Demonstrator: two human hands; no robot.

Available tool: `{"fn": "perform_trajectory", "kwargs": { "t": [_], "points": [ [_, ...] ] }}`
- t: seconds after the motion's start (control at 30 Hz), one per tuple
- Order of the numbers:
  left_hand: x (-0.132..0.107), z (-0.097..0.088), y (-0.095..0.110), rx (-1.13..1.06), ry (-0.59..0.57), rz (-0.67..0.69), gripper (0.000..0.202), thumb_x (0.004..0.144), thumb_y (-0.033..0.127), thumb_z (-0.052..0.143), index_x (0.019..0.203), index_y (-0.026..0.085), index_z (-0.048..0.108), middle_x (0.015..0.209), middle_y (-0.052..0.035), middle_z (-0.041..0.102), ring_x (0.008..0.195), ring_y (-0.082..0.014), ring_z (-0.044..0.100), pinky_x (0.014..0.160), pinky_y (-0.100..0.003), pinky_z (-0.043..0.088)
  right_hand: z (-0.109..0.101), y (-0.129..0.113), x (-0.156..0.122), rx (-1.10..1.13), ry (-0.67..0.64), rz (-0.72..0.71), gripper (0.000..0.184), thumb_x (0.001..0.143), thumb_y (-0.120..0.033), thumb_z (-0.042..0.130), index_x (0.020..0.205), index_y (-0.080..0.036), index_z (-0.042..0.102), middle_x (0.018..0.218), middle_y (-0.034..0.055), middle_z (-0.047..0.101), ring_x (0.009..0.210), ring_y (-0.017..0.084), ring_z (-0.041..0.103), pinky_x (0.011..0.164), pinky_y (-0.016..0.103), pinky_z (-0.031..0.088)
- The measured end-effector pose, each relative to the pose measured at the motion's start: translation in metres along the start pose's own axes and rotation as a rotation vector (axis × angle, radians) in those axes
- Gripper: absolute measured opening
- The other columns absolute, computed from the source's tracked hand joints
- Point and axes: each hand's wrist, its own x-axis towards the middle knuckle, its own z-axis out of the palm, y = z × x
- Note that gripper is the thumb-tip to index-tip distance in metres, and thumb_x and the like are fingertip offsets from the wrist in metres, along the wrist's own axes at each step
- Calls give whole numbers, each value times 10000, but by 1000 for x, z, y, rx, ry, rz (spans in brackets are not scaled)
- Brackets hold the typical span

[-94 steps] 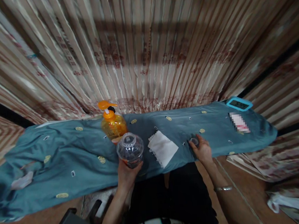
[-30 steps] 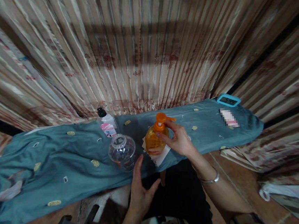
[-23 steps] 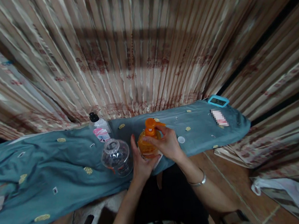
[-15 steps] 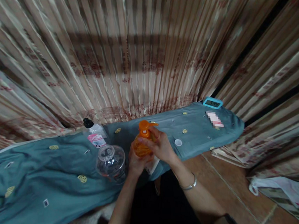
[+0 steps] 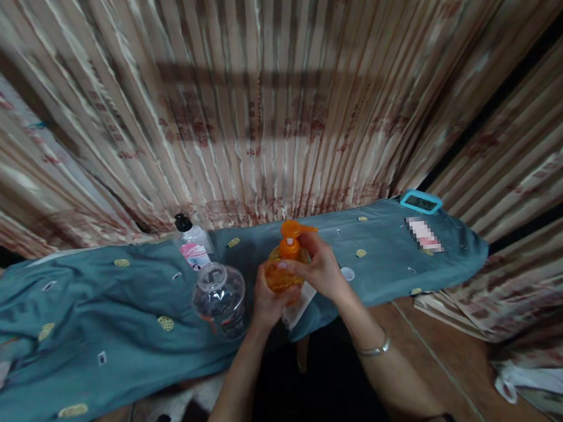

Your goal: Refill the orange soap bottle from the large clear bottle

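Note:
An orange pump bottle point(image 5: 283, 275) stands roughly upright between my two hands above the cloth. My left hand point(image 5: 269, 299) wraps round its lower left side. With its fingers at the neck and just under the spout, my right hand point(image 5: 319, 263) grips the orange pump head point(image 5: 291, 230). Left of my hands is a clear, round plastic jar point(image 5: 223, 303) with a wide open mouth. Behind the jar stands a clear bottle with a black pump top and a pink label point(image 5: 195, 253). A small white cap point(image 5: 347, 274) lies right of my right hand.
The surface is covered by a teal patterned cloth point(image 5: 134, 329). At its right end lie a blue-framed digital clock point(image 5: 421, 202) and a blurred-out pink and white item point(image 5: 424, 234). A pleated curtain point(image 5: 262, 107) hangs right behind. A white bag point(image 5: 547, 378) sits low at right.
The whole scene has shifted right in view as the head turned slightly left. The right hand's fingers have risen a little toward the pump head; both hands still hold the bottle.

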Motion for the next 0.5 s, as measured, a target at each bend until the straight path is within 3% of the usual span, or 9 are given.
{"fn": "perform_trajectory", "kwargs": {
  "t": [0.07,0.13,0.3,0.37,0.5],
  "points": [
    [0,0,-1,-50,-22,-13,717,607,368,1017,1210,222,657,1154,-83,843,1059,-330,842,964,-462,695,3,3,0,-52,95,-26,511,712,-445,985,1114,-234,752,1106,74,826,1042,338,770,932,446,570],
    [0,0,-1,-73,-34,-16,720,607,389,1013,1210,219,657,1157,-89,836,1070,-335,837,972,-464,690,4,4,-1,-90,128,-56,449,784,-472,950,1099,-228,745,1130,95,820,1061,347,766,951,468,549],
    [-1,1,1,-84,-13,25,707,617,397,1022,1203,222,666,1158,-87,837,1088,-335,831,993,-490,687,-6,1,-5,-154,-45,-145,344,993,-463,756,1202,-191,771,1266,141,808,1178,332,752,1034,469,557],
    [-2,2,2,-52,-5,27,704,620,400,1036,1197,226,671,1156,-75,841,1088,-329,832,974,-481,695,-8,-3,-6,-196,-64,-171,394,1010,-481,737,1259,-177,758,1299,156,795,1240,343,743,1082,490,564],
    [-1,2,2,-75,-21,21,709,629,415,1032,1204,221,666,1156,-74,842,1086,-328,833,968,-473,695,-6,-10,-5,-298,74,-162,592,914,-609,857,1261,-158,694,1347,248,758,1289,467,721,1098,672,562]
  ]
}}
